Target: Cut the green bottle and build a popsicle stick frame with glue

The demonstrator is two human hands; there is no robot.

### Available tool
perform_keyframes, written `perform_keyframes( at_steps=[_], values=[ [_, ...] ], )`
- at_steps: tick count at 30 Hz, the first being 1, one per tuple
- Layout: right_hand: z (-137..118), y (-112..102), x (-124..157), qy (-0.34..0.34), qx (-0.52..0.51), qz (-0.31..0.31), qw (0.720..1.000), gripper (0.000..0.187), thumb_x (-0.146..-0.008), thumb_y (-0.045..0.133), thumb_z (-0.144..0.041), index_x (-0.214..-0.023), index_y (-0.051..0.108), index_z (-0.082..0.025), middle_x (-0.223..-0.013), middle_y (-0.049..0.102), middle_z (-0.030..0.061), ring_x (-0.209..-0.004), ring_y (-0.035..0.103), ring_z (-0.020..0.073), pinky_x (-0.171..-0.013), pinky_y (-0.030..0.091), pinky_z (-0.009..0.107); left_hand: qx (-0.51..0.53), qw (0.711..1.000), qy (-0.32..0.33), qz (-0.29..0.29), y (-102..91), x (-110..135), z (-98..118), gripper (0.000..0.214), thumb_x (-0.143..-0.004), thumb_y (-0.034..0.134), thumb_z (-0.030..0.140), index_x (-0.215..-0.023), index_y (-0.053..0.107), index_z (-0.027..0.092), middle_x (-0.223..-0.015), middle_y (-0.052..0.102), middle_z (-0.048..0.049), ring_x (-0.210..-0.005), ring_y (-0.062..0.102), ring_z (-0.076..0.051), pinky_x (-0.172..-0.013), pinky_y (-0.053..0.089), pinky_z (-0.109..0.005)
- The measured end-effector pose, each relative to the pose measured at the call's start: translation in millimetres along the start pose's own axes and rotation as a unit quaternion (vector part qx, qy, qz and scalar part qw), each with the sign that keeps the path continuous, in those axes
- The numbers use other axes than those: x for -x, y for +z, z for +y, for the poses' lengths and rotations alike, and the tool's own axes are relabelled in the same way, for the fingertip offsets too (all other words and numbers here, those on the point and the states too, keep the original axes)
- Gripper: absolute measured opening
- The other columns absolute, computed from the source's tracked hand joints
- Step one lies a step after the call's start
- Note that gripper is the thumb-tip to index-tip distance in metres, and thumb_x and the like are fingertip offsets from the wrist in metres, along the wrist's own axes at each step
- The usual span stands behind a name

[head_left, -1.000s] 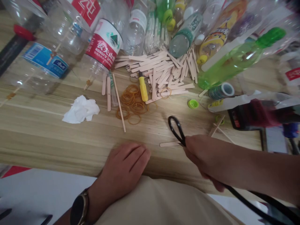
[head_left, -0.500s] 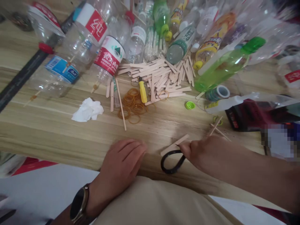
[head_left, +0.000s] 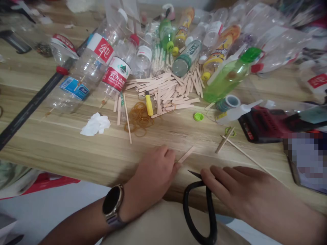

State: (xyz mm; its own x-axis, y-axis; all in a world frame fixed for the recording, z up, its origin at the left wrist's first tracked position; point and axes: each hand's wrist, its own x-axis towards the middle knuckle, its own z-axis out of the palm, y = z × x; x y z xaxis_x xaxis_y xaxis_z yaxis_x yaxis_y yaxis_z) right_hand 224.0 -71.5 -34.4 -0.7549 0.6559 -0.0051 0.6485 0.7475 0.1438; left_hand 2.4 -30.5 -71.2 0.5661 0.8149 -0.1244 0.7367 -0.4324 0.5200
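Observation:
My left hand (head_left: 157, 168), with a watch (head_left: 112, 201) on its wrist, is closed at the table's near edge. A flat wooden craft stick (head_left: 187, 154) sticks out from between its thumb and fingers, pointing up to the right. To the right, my right hand (head_left: 227, 185) is closed around a pair of black-handled scissors (head_left: 211, 211). A dark pointed blade tip shows past the fingers, aimed at the left hand; the handle loops hang toward me over the edge. The rest of the blades is hidden under the hand.
Beyond the hands lie a pile of craft sticks (head_left: 166, 90), rubber bands (head_left: 139, 117), a yellow-handled tool (head_left: 149, 104) and crumpled tissue (head_left: 95, 124). Plastic bottles (head_left: 114, 76) crowd the back. A red-black power-tool battery (head_left: 258, 124) and a phone (head_left: 306, 163) are at right.
My left hand has moved right and taken hold of the craft stick that was lying on the table. My right hand has shifted nearer to me, and the scissors have turned.

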Motion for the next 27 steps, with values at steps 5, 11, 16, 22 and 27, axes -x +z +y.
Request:
perform_keyframes(
  at_steps=[5,11,16,22,27],
  values=[
    [-2.3,-3.4,15.7,-0.001,-0.003,0.004,1.000,0.036,-0.079,0.037,0.002,-0.107,0.054,-0.014,-0.081,0.067,0.0040,-0.057,0.057,0.0160,-0.055,0.040,0.030,-0.102,0.993,0.040,-0.046,6.2,-13.3,14.9,0.015,-0.092,0.051,0.009,-0.082,0.060,0.014,-0.085,0.064,-0.0083,-0.075,0.061,-0.023,-0.063,0.052,-0.035],
    [-8.0,10.5,19.7,0.024,-0.032,0.051,0.998,0.035,-0.076,0.036,0.002,-0.100,0.056,-0.015,-0.074,0.065,0.0033,-0.053,0.057,0.0168,-0.051,0.038,0.031,-0.147,0.989,0.003,0.002,5.4,-16.3,19.7,0.017,-0.088,0.053,0.008,-0.074,0.059,0.015,-0.075,0.064,-0.0074,-0.073,0.063,-0.023,-0.064,0.051,-0.035],
    [-10.4,14.5,17.5,0.032,-0.039,0.066,0.997,0.031,-0.081,0.034,0.001,-0.097,0.055,-0.015,-0.073,0.065,0.0034,-0.052,0.058,0.0176,-0.049,0.037,0.032,-0.137,0.990,0.032,0.019,7.8,-13.2,16.4,0.017,-0.083,0.051,0.006,-0.071,0.058,0.017,-0.071,0.063,-0.0067,-0.068,0.061,-0.023,-0.060,0.049,-0.036],
    [-2.5,18.6,22.7,0.089,-0.072,0.078,0.990,0.030,-0.089,0.032,-0.003,-0.094,0.057,-0.019,-0.066,0.062,0.0012,-0.049,0.055,0.0173,-0.049,0.036,0.031,-0.183,0.981,0.058,-0.016,11.9,-9.3,14.9,0.016,-0.086,0.051,0.003,-0.078,0.058,0.015,-0.081,0.064,-0.0094,-0.079,0.062,-0.026,-0.065,0.051,-0.036],
    [2.8,23.4,27.0,0.210,-0.184,0.050,0.959,0.026,-0.099,0.038,-0.023,-0.104,0.063,-0.021,-0.071,0.067,0.0036,-0.050,0.060,0.0198,-0.045,0.041,0.031,-0.125,0.992,0.028,0.010,-1.6,-4.4,4.6,0.017,-0.097,0.040,0.013,-0.086,0.052,0.018,-0.079,0.063,-0.0068,-0.073,0.061,-0.023,-0.064,0.049,-0.036]
  ],
)
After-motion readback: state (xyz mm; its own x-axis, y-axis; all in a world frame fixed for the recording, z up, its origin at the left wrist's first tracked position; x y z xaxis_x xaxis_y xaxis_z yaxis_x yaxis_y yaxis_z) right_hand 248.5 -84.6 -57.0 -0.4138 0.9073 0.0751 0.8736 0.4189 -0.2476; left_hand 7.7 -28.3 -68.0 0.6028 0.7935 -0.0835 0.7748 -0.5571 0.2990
